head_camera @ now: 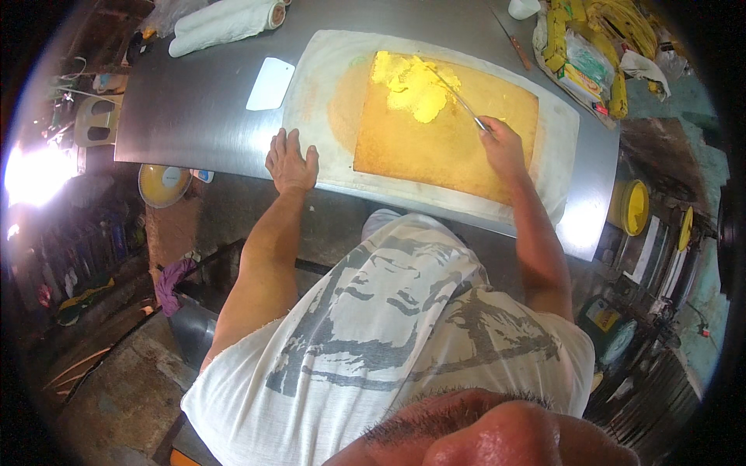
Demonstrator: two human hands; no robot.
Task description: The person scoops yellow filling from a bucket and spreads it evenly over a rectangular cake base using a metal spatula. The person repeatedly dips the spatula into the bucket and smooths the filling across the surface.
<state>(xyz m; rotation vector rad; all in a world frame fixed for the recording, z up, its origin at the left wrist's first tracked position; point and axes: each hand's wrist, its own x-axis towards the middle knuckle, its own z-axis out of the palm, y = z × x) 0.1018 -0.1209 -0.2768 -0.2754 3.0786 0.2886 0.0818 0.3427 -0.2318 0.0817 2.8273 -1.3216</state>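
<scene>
My right hand [502, 145] grips the handle of a long thin metal spatula [457, 99]. Its blade reaches into thick yellow spread [422, 96], lumped on the far left part of a flat golden rectangular sheet that looks like cake [425, 148]. Beneath the sheet lies a pale, stained cloth [315, 125]. Palm down, my left hand [291, 163] rests at the near edge of the metal table [192, 128], beside the cloth's left side, fingers spread and holding nothing. A white flat plastic scraper [271, 83] lies just beyond it.
A rolled white cloth [227, 26] lies at the far left of the table. On the far right are a knife with a brown handle [518, 52], a white cup [523, 8], a small box [580, 81] and yellow-smeared items. A yellow tub [632, 207] stands past the right edge.
</scene>
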